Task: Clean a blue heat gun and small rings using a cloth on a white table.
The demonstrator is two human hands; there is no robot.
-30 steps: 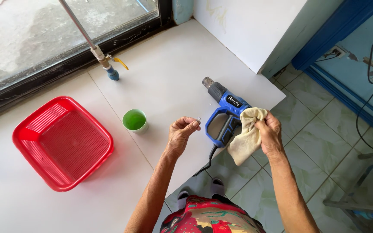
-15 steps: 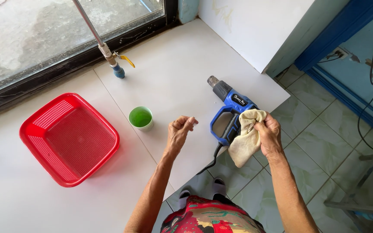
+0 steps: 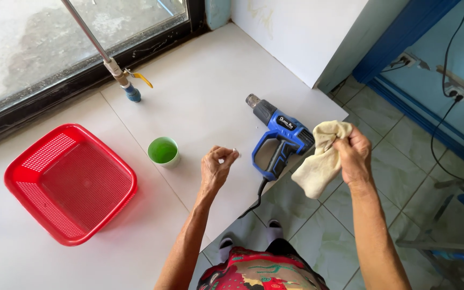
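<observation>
Head view, compared with the picture half a second earlier: the layout on the white tiled bench [image 3: 81, 268] is unchanged and no item has shifted against another. The left hand [image 3: 217, 169] remains raised over the bench near its front edge, fingers curled, thumb and forefinger pinched on a tiny pale object [image 3: 235, 151] too small to identify. The right hand [image 3: 354, 156] remains closed on the crumpled beige cloth [image 3: 320, 158], held off the bench's front right edge, over the green floor tiles [image 3: 350, 204]. Judgement: work is at a hold; nothing has been set down or picked up in the interval.

The blue and black heat gun [image 3: 277, 137] lies on its side at the front right edge of the bench, nozzle pointing toward the white wall [image 3: 296, 32], its black cord [image 3: 253, 201] dropping over the edge. The cloth hangs just beside its rear end; contact cannot be confirmed.

Containers: the small round green plastic cup [image 3: 163, 151] stands upright mid-bench, left of the left hand, and shows only a green interior; whether it holds liquid cannot be told. The square red plastic mesh basket [image 3: 22, 190] sits toward the left side, with nothing visible inside
</observation>
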